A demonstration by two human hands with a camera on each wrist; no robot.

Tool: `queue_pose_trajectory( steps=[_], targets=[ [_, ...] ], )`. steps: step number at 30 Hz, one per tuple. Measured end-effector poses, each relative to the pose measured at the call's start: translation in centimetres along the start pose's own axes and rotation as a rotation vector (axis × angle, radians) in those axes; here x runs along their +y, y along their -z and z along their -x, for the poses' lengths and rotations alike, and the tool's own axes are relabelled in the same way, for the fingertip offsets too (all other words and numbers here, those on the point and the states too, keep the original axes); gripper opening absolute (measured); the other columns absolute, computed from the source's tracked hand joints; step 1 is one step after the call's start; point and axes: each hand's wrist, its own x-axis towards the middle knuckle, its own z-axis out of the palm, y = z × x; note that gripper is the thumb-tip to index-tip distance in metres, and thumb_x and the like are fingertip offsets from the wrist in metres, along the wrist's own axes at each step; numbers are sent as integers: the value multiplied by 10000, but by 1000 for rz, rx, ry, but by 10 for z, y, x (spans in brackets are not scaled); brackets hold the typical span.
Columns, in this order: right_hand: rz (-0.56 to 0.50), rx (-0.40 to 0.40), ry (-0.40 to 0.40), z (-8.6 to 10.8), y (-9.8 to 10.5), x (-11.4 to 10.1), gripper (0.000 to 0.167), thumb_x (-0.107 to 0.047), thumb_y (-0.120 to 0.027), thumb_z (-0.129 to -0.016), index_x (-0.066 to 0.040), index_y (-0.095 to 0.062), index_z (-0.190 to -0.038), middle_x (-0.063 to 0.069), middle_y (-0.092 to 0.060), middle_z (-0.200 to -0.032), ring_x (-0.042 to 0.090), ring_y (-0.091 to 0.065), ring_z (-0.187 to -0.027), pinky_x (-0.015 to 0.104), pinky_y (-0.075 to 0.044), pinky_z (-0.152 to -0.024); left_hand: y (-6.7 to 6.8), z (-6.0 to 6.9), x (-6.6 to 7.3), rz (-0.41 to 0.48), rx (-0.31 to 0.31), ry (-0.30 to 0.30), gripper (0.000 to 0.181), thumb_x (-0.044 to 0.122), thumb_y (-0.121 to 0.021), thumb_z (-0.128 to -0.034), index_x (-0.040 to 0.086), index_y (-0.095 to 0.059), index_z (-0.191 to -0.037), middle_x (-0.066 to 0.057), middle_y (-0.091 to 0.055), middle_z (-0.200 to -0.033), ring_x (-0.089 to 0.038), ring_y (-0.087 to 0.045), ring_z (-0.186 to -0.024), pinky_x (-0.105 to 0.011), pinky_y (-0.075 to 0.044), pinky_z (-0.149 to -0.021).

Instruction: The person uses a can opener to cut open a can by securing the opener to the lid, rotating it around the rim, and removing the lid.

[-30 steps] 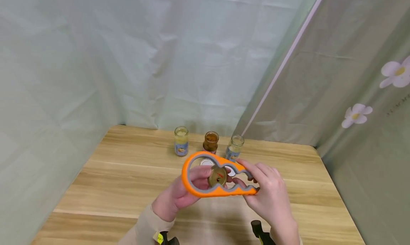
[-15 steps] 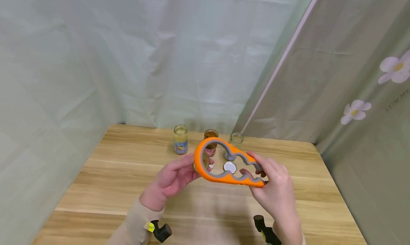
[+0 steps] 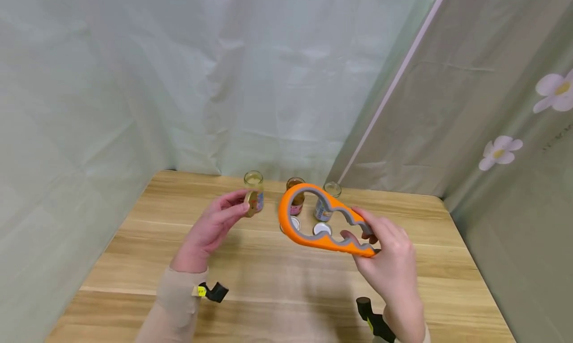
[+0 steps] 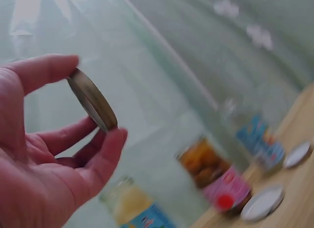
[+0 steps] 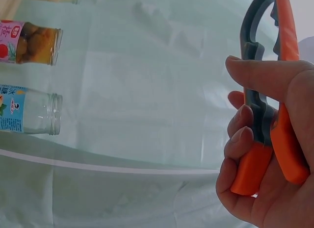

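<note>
My left hand (image 3: 210,228) pinches a gold jar lid (image 4: 93,99) by its rim between thumb and fingers, held on edge in the air. In the head view that lid is in front of the leftmost jar (image 3: 253,177), which has a blue label and pale yellow contents. My right hand (image 3: 388,248) grips the handle end of an orange and grey jar opener (image 3: 286,211), raised above the table with its loop pointing left. Through the loop shows a jar with a pink label (image 5: 10,39) and brown contents. To its right stands a clear jar with a blue label (image 5: 29,110).
Two lids lie white side up on the wooden table (image 3: 277,283): one (image 4: 262,202) before the pink-label jar, the other (image 3: 322,229) before the clear jar. All the jars stand lidless near the table's back edge. A pale curtain (image 3: 268,84) hangs behind and beside it.
My left hand has carried the gold lid away from the opener, leftward and toward the back. My right hand has shifted slightly up and right, still gripping the opener.
</note>
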Motion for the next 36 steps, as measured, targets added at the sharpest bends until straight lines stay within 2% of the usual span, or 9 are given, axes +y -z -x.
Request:
queue_pose_trajectory(
  steps=[3,6,9,11,14,16,21,29,36],
  targets=[
    [4,16,4,0,-1,0,607,-127,-994,-691,-143,-790,-1262,-22,-690,-821,175,-623,-659,328,-444,-678,5,-1,0,-185,97,30,482,48,-668,-1020,-90,-557,-1468,-105,-682,-1241,-192,-640,-1118,-276,-539,-973],
    [16,27,17,0,-1,1,629,-122,-1013,-669,-148,-792,-1257,-20,-687,-818,161,-622,-655,340,-451,-662,8,-2,-1,-306,145,53,544,72,-740,-995,-81,-553,-1483,-205,-664,-1268,-224,-645,-1114,-263,-559,-933],
    [24,33,20,0,0,1,644,-113,-1021,-653,-152,-794,-1254,-18,-688,-817,148,-621,-652,358,-460,-651,9,-3,-5,-447,159,56,571,120,-795,-972,-39,-580,-1477,-247,-644,-1294,-277,-663,-1106,-245,-568,-893],
    [23,16,10,0,1,0,628,-120,-1011,-677,-154,-789,-1264,-17,-685,-821,150,-624,-660,360,-462,-658,8,-5,-9,-562,165,41,580,146,-832,-946,-19,-608,-1456,-216,-643,-1291,-307,-675,-1093,-257,-575,-878],
    [20,-20,-17,0,3,-1,598,-140,-987,-725,-154,-780,-1286,-13,-686,-834,147,-619,-680,353,-460,-683,6,-8,-16,-710,164,12,580,159,-864,-914,-2,-644,-1425,-180,-621,-1300,-328,-665,-1087,-332,-570,-916],
    [17,-24,-21,1,4,-1,599,-141,-985,-730,-161,-778,-1292,-16,-689,-838,145,-616,-685,355,-460,-686,5,-9,-20,-776,160,-4,577,148,-880,-892,1,-664,-1406,-167,-608,-1283,-331,-653,-1072,-417,-568,-934],
    [19,-4,-7,2,3,-1,612,-134,-997,-708,-164,-783,-1280,-18,-693,-833,146,-613,-675,341,-458,-682,3,-9,-26,-875,152,-15,574,139,-893,-874,5,-680,-1390,-156,-611,-1244,-339,-639,-1057,-520,-561,-936],
    [8,-47,-37,1,6,-3,572,-166,-960,-760,-146,-773,-1300,-8,-694,-842,144,-598,-694,345,-449,-716,3,-10,-32,-972,154,24,578,87,-908,-852,11,-677,-1376,-178,-581,-1288,-364,-604,-1095,-522,-551,-946],
    [15,-58,-37,2,7,-4,570,-183,-961,-762,-143,-771,-1298,-17,-679,-835,136,-591,-694,343,-452,-718,6,-15,-48,-1022,139,15,564,61,-918,-828,-9,-686,-1337,-193,-584,-1248,-370,-608,-1086,-545,-551,-958]
  ],
)
